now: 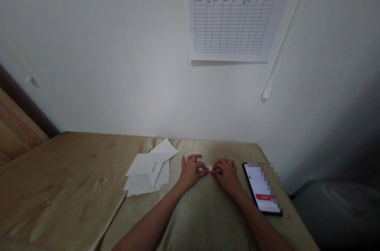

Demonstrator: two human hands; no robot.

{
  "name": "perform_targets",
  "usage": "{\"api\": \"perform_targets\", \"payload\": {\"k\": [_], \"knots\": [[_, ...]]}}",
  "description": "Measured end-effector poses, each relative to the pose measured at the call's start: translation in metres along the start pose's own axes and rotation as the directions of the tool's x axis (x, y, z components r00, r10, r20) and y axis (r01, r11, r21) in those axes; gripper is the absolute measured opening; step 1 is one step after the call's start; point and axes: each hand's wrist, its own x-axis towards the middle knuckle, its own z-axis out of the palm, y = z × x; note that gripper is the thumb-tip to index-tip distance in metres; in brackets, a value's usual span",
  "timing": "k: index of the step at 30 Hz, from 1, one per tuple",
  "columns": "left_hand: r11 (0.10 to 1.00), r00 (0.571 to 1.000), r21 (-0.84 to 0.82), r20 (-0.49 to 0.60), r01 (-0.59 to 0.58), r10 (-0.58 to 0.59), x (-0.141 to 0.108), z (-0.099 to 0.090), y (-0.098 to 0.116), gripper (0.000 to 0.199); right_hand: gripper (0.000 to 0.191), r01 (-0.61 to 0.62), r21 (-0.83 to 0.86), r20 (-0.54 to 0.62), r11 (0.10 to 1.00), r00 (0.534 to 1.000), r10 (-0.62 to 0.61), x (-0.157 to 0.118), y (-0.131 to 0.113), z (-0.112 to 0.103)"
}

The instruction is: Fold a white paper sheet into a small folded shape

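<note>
Between my two hands is a small white piece of paper (209,168), mostly covered by the fingertips. My left hand (192,170) pinches its left side between thumb and index finger, the other fingers raised and curled. From the right, my right hand (227,172) grips the same paper with thumb and forefinger. Both hands are just above or on the tan cloth-covered surface (208,219); I cannot tell which. To the left of my left hand lies a loose, overlapping pile of white paper sheets (145,164).
A phone (264,203) with a lit, partly blurred screen lies to the right of my right hand. Behind stands a white wall (133,65) bearing a printed table sheet (228,55). Wood (18,128) shows at far left, a dark rounded object (335,211) at right.
</note>
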Motion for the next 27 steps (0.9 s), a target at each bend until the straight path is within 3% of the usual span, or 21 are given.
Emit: {"api": "perform_targets", "payload": {"k": [27], "knots": [[0.999, 0.999, 0.038, -0.048, 0.014, -0.012, -0.001, 0.006, 0.003, 0.004, 0.017, -0.032, -0.012, -0.152, 0.999, 0.988, 0.030, 0.001, 0.003, 0.016]]}}
